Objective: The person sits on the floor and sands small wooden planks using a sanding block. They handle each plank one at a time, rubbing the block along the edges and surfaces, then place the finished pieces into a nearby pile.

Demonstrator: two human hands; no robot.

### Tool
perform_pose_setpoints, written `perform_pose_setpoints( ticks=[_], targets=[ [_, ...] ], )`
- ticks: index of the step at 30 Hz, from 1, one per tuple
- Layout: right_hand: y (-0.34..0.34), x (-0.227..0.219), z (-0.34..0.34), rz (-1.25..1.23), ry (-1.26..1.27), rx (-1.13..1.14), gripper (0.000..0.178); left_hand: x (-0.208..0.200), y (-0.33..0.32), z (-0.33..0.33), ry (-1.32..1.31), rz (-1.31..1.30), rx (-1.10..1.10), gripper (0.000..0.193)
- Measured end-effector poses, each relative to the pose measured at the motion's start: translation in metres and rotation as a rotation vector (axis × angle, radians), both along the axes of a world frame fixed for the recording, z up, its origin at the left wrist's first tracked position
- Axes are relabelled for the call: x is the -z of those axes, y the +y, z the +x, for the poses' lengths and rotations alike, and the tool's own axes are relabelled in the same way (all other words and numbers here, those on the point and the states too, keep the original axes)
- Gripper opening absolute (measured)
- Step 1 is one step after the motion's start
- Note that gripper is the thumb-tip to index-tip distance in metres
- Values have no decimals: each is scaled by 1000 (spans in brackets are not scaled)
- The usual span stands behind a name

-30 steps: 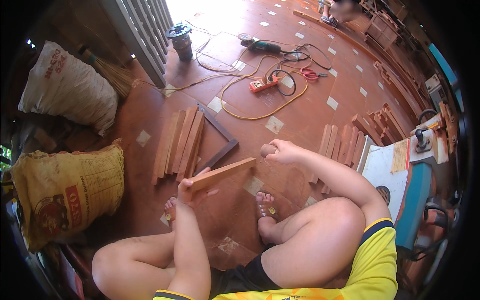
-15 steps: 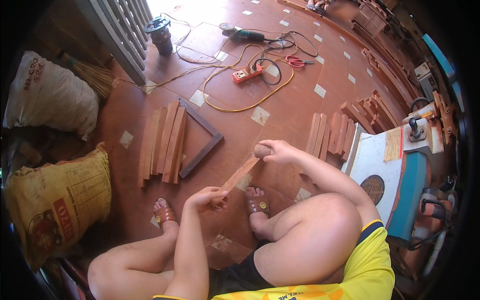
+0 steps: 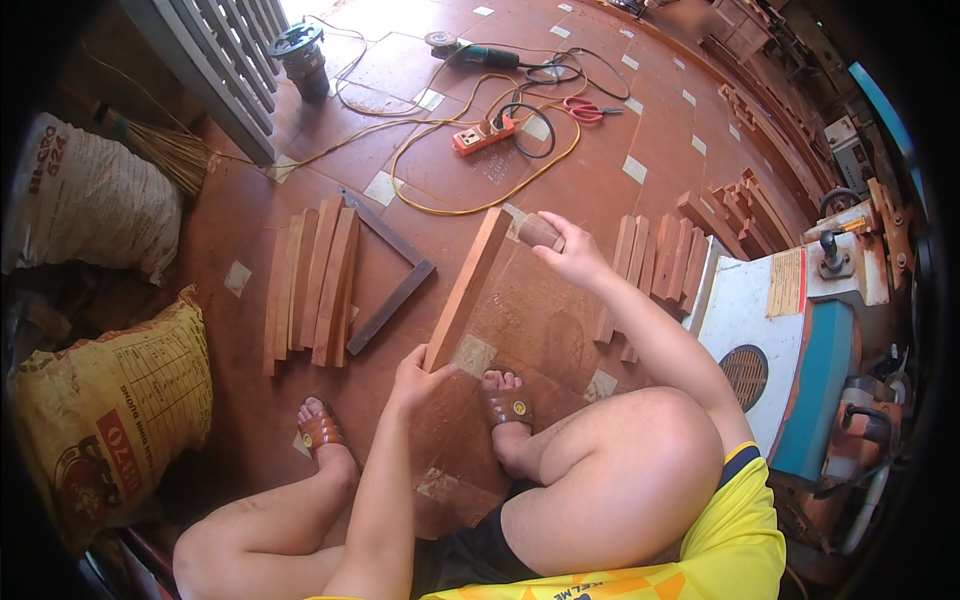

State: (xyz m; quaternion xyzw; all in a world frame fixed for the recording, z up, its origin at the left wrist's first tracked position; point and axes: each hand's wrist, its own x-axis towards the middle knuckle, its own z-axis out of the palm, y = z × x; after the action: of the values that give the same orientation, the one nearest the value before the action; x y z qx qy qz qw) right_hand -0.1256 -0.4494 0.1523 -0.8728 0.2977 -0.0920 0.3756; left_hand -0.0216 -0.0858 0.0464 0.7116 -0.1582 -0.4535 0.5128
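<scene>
My left hand [image 3: 418, 380] is closed around the near end of a reddish wooden strip [image 3: 468, 285]. The strip slants up and away over the floor, its far end free. In my right hand [image 3: 573, 252] is a small brown block [image 3: 540, 233] that looks like a sanding block. It sits just right of the strip's far end, with a narrow gap between them. Several similar strips [image 3: 318, 285] lie side by side on the floor at the left, and a dark L-shaped frame piece [image 3: 395, 305] rests beside them.
Further off lie an angle grinder [image 3: 485, 56], an orange power strip [image 3: 483, 135], red-handled scissors [image 3: 588, 111] and looping cords. A router-like tool [image 3: 303, 65] stands by grey slats. Sacks [image 3: 115, 410] fill the left; a white and teal machine [image 3: 745, 310] and more strips [image 3: 675, 255] are at the right.
The strip has swung up to a steeper angle, its broad face now showing. My right hand moved the block up and right, off the strip's end.
</scene>
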Motion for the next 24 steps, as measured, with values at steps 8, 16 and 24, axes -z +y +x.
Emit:
perform_pose_setpoints(
  ticks=[8,16,24],
  targets=[
    [3,7,-16,-18,73,-53,72,-3,1,11,-396,481,288,57],
    [12,9,-6,6,56,-12,71,6,20,1,-425,333,126,49],
    [13,37,-28,104,37,6,69,21,28,34,-595,121,-108,44]
  ],
)
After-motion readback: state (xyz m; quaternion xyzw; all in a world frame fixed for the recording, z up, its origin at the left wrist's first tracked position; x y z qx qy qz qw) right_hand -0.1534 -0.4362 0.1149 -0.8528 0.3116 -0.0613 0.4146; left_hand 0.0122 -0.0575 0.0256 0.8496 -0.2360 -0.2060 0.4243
